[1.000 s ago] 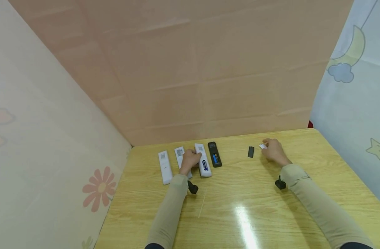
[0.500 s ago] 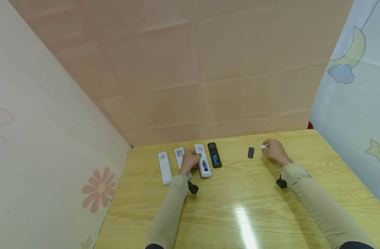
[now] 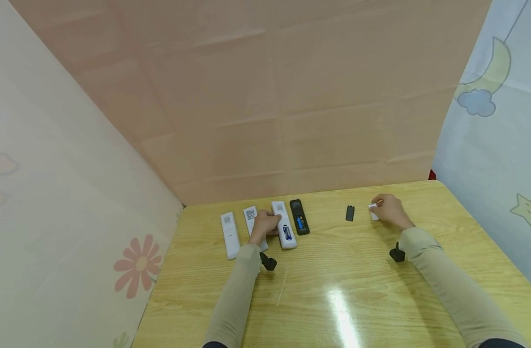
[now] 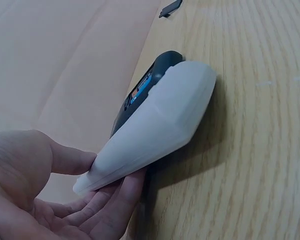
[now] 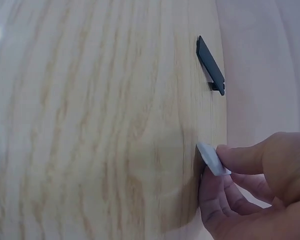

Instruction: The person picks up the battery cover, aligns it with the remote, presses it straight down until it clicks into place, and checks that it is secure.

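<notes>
My left hand [image 3: 266, 225] grips a white remote control [image 3: 284, 224] by its side, thumb on top and fingers beneath in the left wrist view. The remote lies back up, with batteries [image 3: 286, 232] showing in its uncovered compartment. Over at the right, my right hand [image 3: 388, 210] pinches a small white battery cover [image 5: 212, 159] between thumb and fingers, close over the table. A black remote control [image 3: 297, 209] lies just right of the white one, its compartment also uncovered with batteries inside. A black battery cover [image 3: 350, 213] rests on the table left of my right hand.
Two more white remotes lie to the left: the outermost remote [image 3: 230, 236] and a labelled remote [image 3: 250, 213] partly under my left hand. The wooden table [image 3: 326, 270] meets an upright tan sheet [image 3: 291, 140] at its back edge.
My right hand has shifted slightly right, and the white battery cover has moved with it and turned, showing more of itself. The left hand keeps its grip on the white remote.
</notes>
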Demonstrator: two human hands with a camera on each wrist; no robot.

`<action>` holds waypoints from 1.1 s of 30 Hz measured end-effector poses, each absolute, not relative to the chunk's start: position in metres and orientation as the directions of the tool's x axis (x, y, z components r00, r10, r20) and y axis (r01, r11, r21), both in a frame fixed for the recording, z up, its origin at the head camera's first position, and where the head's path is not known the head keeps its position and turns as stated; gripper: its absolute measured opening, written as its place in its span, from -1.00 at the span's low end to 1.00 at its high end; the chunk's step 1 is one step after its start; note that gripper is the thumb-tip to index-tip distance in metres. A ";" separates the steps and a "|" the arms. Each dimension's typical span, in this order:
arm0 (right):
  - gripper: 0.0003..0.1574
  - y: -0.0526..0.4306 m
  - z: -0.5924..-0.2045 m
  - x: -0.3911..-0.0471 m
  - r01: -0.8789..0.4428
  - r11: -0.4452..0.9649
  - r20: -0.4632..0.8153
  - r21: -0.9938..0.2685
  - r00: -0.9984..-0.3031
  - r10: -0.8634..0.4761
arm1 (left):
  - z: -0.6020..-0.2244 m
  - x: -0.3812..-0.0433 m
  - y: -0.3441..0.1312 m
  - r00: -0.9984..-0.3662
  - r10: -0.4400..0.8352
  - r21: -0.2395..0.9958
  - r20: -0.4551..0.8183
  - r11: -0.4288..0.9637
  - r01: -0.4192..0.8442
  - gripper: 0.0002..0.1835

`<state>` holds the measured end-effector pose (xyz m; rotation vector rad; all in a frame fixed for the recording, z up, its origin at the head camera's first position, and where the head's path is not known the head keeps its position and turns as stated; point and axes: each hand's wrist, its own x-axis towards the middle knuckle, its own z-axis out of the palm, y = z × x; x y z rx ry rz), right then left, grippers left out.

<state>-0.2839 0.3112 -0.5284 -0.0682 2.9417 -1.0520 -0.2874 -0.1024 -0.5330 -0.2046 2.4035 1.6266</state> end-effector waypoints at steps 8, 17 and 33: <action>-0.57 0.316 -0.531 -0.282 0.025 0.734 -0.020 -0.679 -1.000 0.015 | -0.533 -0.286 -0.102 -0.964 0.044 0.912 -0.262 0.338 -0.232 -0.67; -0.56 0.319 -0.531 -0.281 0.080 0.682 -0.077 -0.727 -0.996 0.035 | -0.536 -0.288 -0.103 -0.961 0.022 0.916 -0.275 0.311 -0.255 -0.48; -0.48 0.307 -0.522 -0.280 0.146 0.485 -0.152 -0.862 -0.988 0.027 | -0.538 -0.291 -0.109 -0.968 -0.010 0.945 -0.250 0.214 -0.246 -0.48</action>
